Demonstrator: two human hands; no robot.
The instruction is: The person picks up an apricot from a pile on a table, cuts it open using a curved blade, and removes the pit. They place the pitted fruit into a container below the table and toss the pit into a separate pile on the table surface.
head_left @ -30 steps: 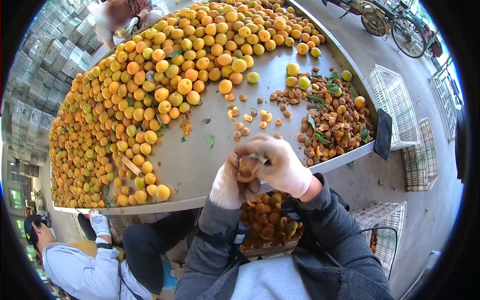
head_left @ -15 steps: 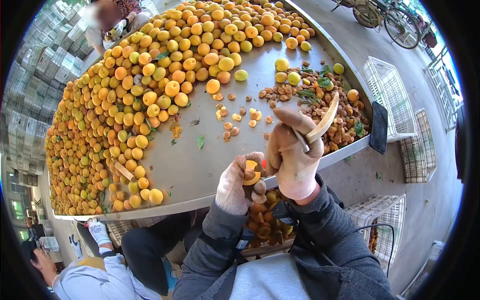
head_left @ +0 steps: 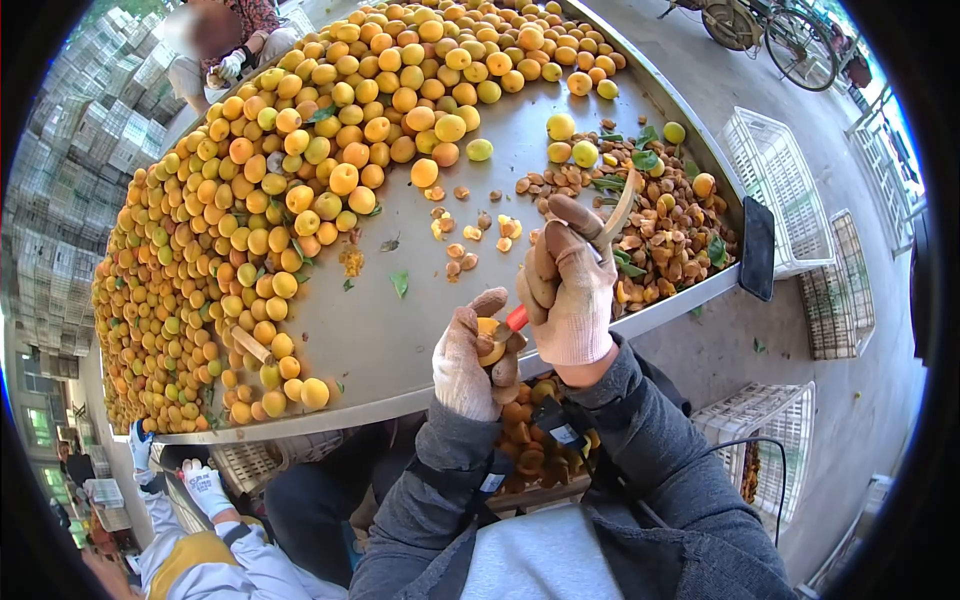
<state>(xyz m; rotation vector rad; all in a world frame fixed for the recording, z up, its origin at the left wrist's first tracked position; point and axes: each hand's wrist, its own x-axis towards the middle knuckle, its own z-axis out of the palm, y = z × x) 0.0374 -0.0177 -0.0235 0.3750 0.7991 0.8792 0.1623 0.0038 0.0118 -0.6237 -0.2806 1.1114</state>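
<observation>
My left hand, in a stained white glove, is closed round an orange fruit above the table's front edge. Just to its right, my gloved right hand grips a tool with a red part that points at the fruit. A curved pale wooden piece sticks up from the right hand. Beyond the hands, a few split fruit pieces lie on the metal table. Brown pits with leaves are heaped at the right. Below my hands is a container of fruit halves.
A big heap of whole fruit covers the table's left and back. A phone rests at the right edge. White crates stand on the floor at the right. One co-worker is at the lower left, another at the upper left.
My right hand has moved left and slightly up, with the wooden piece turned more upright and more of the red part showing. The lower-left co-worker's gloved hands have shifted.
</observation>
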